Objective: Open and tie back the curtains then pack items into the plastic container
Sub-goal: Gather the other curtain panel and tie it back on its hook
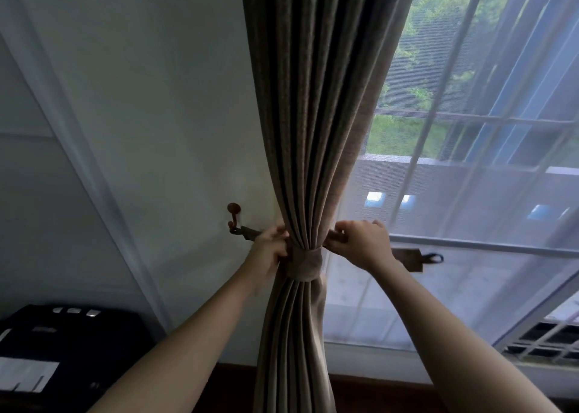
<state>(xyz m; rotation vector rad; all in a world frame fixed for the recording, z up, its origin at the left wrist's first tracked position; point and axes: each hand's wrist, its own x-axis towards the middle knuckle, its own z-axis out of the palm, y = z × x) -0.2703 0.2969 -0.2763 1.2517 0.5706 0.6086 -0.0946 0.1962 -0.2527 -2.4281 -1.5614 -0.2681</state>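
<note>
- Left hand (pixel 270 247): closed on the tieback band (pixel 306 264) where it runs to the wall hook (pixel 234 217).
- Right hand (pixel 365 243): fingers curled, gripping the band's other end; its loop (pixel 434 258) hangs free.
- Brown curtain (pixel 316 124): gathered, cinched by the band, beside the white wall (pixel 156 99).
- Sheer curtain (pixel 470 209): covers the window at right.

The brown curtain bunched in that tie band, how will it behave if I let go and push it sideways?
The curtain looks soft and floppy: it hangs in deep folds and pinches narrow under the band. It is probably fairly heavy cloth, since it blocks the window light. With one band end on the wall hook, it would likely swing, not slide.
</note>
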